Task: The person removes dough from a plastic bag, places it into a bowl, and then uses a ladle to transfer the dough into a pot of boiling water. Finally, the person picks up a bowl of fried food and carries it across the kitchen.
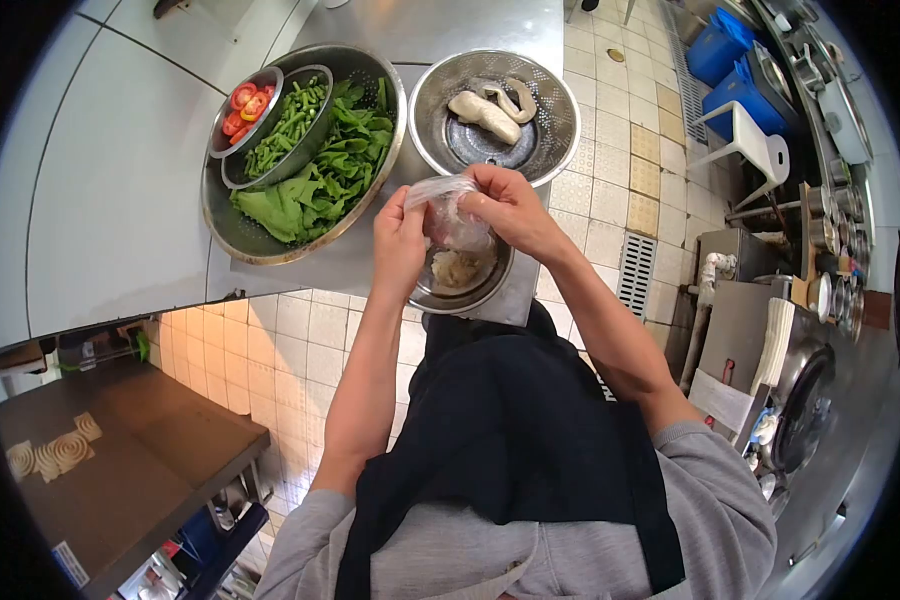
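Note:
A clear plastic bag [450,218] is pinched between both my hands over a small metal bowl [480,298]. My left hand [400,240] grips the bag's left edge, and my right hand [510,210] holds its upper right side. Pale, wet-looking food [462,268] lies in the bowl below; the bag hides part of it. Just beyond, a metal colander [426,120] holds pale pieces of food [485,116]. To the left, a large metal basin [218,222] contains leafy greens [315,195], a bowl of cut green vegetables [292,122] and a bowl of sliced tomatoes [248,108].
The containers stand on a metal table [450,30]. At lower left, a brown worktop [160,430] bears spiral-shaped pieces [65,452]. On the right are a white stool [755,150], blue bins [740,95], a floor drain [637,270] and shelves with metal pots [840,210].

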Demonstrator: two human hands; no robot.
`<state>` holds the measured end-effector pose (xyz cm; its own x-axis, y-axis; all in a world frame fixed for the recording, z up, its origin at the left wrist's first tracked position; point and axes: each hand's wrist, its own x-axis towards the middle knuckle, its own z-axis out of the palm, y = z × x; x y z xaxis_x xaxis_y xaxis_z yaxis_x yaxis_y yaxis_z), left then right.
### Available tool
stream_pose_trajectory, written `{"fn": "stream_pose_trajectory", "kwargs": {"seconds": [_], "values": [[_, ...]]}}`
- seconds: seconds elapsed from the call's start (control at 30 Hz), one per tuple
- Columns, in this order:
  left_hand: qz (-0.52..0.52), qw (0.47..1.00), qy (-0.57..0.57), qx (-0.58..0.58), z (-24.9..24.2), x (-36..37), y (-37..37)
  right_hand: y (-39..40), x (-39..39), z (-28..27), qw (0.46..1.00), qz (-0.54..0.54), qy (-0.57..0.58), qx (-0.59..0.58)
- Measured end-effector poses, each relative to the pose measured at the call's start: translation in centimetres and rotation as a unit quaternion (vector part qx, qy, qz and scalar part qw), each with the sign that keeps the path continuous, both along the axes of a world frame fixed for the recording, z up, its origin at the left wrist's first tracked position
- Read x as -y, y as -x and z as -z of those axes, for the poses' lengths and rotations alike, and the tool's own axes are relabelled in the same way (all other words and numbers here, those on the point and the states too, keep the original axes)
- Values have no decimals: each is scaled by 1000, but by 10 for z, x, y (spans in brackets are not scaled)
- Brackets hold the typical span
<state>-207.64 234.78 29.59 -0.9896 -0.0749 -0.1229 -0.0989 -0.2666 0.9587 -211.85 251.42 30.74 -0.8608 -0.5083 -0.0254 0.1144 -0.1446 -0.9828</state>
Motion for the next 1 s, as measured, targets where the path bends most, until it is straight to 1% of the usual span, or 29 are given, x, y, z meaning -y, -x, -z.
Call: {"fn": "stream_pose_trajectory", "kwargs": {"seconds": [0.03,0.13,0.23,0.33,0.43,0.47,0.5,0.53,0.57,0.6,0.63,0.67,0.7,0.73,0.77,0.83,0.9,1.0], "values": [[0,1000,28,-8,-5,-3,-2,0,-1,-4,1000,-2,10,-3],[-1,998,60,-31,-7,0,-5,-2,-2,-18,999,-2,45,-1],[-10,997,57,-52,-25,2,-10,-5,-1,-32,996,20,86,1],[-59,988,107,-89,-46,1,-18,-5,0,-37,991,14,133,15],[-110,992,24,-57,-45,-3,-18,-20,12,-42,988,25,153,12],[-114,992,-49,-14,-44,-4,-19,-26,17,-32,990,39,125,-43],[-117,985,-121,30,-43,-5,-22,-32,16,-31,991,43,37,-120],[-118,971,-192,74,-40,-5,-25,-37,16,-31,978,46,-51,-195],[-101,971,-208,62,-35,-5,-28,-38,15,-29,952,49,-139,-267],[-83,970,-224,50,-28,-4,-31,-38,15,-19,966,43,-124,-224],[-67,968,-240,38,-21,-3,-34,-33,12,-10,953,83,-159,-243],[-71,970,-226,59,-17,-2,-38,-23,4,-1,938,121,-194,-261],[-78,979,-179,59,-15,-2,-41,-10,-5,3,919,158,-227,-280],[-86,986,-132,59,-14,-3,-45,5,-16,2,868,198,-327,-316],[-93,990,-84,60,-12,-4,-49,23,-27,2,804,236,-421,-348],[-104,992,-40,66,-7,-3,-55,70,-46,12,780,249,-471,-329],[-105,992,2,68,0,-2,-60,116,-53,33,714,280,-547,-335],[-111,992,43,49,1,-7,-68,134,-45,32,661,277,-572,-400]]}}
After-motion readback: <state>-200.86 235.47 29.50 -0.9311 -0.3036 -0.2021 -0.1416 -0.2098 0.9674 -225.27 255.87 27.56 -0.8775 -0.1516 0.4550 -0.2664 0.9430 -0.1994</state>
